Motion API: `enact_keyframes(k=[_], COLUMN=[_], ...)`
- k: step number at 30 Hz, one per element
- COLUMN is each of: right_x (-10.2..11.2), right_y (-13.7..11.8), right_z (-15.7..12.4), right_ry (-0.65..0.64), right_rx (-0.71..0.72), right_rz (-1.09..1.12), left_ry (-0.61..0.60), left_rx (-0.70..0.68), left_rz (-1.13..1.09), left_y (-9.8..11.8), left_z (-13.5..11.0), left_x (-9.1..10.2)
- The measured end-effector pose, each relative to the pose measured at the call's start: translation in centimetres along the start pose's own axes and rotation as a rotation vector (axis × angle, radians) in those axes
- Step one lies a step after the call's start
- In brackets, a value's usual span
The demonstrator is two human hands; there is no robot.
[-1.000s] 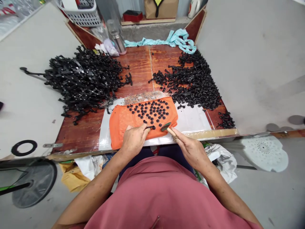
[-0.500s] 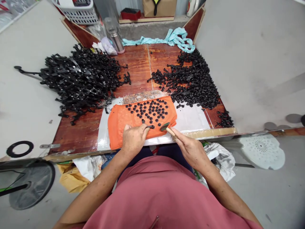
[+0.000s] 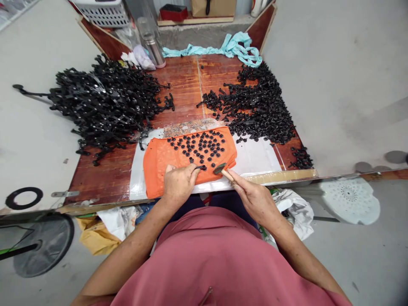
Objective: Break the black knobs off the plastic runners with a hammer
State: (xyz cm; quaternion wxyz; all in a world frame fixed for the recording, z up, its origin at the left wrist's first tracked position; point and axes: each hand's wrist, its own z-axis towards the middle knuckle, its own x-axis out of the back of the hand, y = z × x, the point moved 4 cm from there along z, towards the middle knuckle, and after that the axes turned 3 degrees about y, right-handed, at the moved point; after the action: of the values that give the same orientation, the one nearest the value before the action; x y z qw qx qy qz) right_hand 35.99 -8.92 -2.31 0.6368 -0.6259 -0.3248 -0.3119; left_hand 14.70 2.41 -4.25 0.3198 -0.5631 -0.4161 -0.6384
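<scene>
I work with two hands over one orange cloth (image 3: 159,159), which lies on one white sheet (image 3: 258,160) at the near edge of one red-brown board (image 3: 181,89). Left hand (image 3: 179,183): thumb and forefinger are closed, with no visible gap, on one small black part (image 3: 201,167), held just above or against the cloth's near portion; which of these applies I cannot tell. Right hand (image 3: 255,196): fingers are wrapped around the one pale handle of one hand tool (image 3: 228,175), whose single dark head points toward the black part and sits just to the right of it, near the cloth's right edge. Beyond both hands, several dozen round black pieces (image 3: 212,155) are spread over the cloth; they crowd too closely for me to give an exact count. Black stock is arranged in two large piles, each too tangled to count: one left pile (image 3: 105,102) of long branching strips and one right pile (image 3: 261,106) of shorter loose parts. One small cluster (image 3: 301,158) lies apart, near the board's right edge. Along the far side stand one metal flask (image 3: 153,51) and, to its right, one twisted turquoise cloth (image 3: 237,46). At far left lies one flat black ring (image 3: 9,199); at right, below the worktop, is one perforated white stool (image 3: 360,204).
</scene>
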Motion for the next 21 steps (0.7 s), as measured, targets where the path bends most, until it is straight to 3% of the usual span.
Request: enact_keyframes(k=[8,14,18,21], right_x=[1.5,0.1,0.1,-0.2], right_y=[-1.8,-2.2,-2.3,-2.4], right_z=[1.3,2.5,2.3,2.4], right_ry=[0.105,0.037,0.124,0.039], right_rx=[0.086,0.074,0.139,0.107], right_rz=[-0.047,-0.276,-0.232,-0.359], left_ry=[0.043,0.078,0.103,0.109], left_rx=[-0.036,-0.069,-0.069,-0.066], left_rz=[0.042,0.055,0.046,0.065], left_y=[0.4,0.4,0.3,0.4], left_z=[-0.3,-0.5,-0.4,-0.3], left_x=[0.3,0.0,0.1,0.3])
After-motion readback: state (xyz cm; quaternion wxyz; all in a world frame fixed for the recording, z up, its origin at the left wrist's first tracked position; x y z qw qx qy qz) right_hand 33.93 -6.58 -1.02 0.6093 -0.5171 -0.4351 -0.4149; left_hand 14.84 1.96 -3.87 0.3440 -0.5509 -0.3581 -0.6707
